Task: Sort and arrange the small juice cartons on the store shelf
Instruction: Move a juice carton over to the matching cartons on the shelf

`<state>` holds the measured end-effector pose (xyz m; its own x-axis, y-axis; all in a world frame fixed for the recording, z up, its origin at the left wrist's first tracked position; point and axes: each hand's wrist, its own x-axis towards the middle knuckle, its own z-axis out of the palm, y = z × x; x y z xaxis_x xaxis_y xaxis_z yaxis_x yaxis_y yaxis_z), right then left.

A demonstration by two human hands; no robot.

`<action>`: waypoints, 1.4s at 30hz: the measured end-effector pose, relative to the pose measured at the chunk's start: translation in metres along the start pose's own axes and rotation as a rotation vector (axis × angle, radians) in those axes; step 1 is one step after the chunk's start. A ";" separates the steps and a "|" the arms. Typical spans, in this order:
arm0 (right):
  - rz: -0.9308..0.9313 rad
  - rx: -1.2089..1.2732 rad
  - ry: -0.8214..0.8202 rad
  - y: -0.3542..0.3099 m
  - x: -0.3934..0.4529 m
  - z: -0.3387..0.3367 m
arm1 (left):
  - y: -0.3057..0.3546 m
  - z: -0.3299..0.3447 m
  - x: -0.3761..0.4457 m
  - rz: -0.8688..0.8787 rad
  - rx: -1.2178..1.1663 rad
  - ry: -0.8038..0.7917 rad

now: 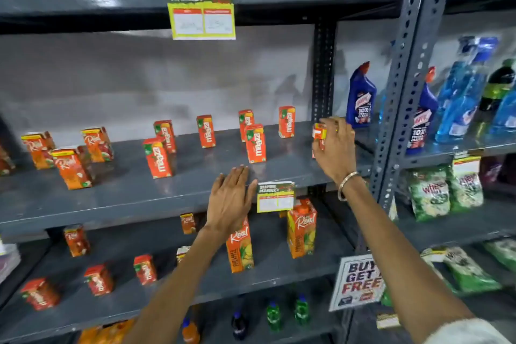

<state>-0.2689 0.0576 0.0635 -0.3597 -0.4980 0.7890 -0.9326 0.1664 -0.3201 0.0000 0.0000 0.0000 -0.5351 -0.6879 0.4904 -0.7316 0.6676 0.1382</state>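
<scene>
Store aisle, grey metal racking against a pale wall.

Middle shelf (139,198): small juice cartons, all upright, spaced apart.
- Left end: three Real cartons (73,168).
- Centre to right: six Maaza cartons (255,143), staggered between the back edge and mid-depth.
- Right end, near the slotted upright (324,70): one Maaza carton (319,135), fingers of the right hand (336,148) closed around it; whether it rests on the shelf cannot be told.
- Front edge: left hand (230,200) flat, fingers spread and released, holding nothing, just beside a price tag (276,197).

Lower shelf (279,274): two tall Real pineapple cartons (301,229) toward the right; small cartons scattered left.

Neighbouring rack, right: blue toilet-cleaner bottles (360,96), glass-cleaner bottles (460,98), green detergent packs (430,193).

Top shelf edge: larger price tag (201,12).
</scene>
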 end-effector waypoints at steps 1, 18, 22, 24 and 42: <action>0.021 -0.025 -0.015 0.010 0.010 -0.001 | 0.003 0.003 0.004 -0.003 0.019 0.015; 0.133 -0.102 -0.274 0.067 0.049 -0.007 | 0.018 0.031 0.008 0.023 0.030 0.120; 0.260 0.307 -0.007 0.026 0.011 -0.021 | 0.010 0.029 -0.001 -0.001 0.024 0.144; 0.282 0.425 0.081 0.005 -0.008 -0.023 | 0.004 0.027 -0.002 -0.008 0.035 0.145; 0.233 1.143 -0.402 -0.252 -0.099 0.049 | -0.187 -0.046 -0.087 -0.206 0.185 0.183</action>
<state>0.0028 0.0237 0.0406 -0.2914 -0.8160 0.4993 -0.2146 -0.4529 -0.8654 0.2029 -0.0520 -0.0286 -0.2955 -0.7296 0.6167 -0.8898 0.4453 0.1004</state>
